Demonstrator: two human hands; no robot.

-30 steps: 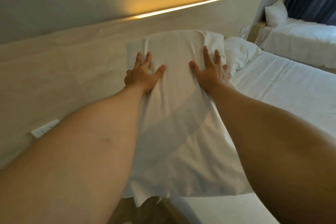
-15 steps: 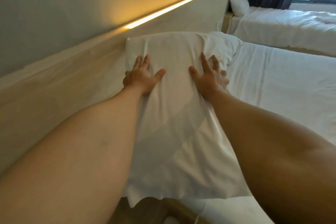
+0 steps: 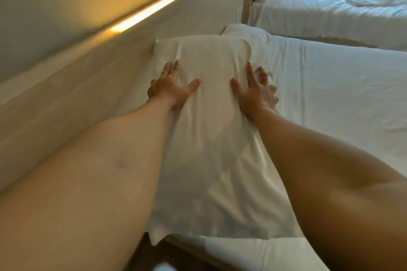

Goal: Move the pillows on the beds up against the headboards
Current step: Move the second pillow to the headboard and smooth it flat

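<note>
Both hands, left hand (image 3: 170, 88) and right hand (image 3: 253, 92), pressed spread fingers flat on the white rectangular fabric pillow (image 3: 209, 138) beside the pale wooden headboard (image 3: 88, 94); since earlier, the pillow lay lower against it.

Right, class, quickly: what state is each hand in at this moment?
Left hand: open, fingers spread flat, pressing on the pillow.
Right hand: open, fingers spread, pressing on the same pillow.
</note>
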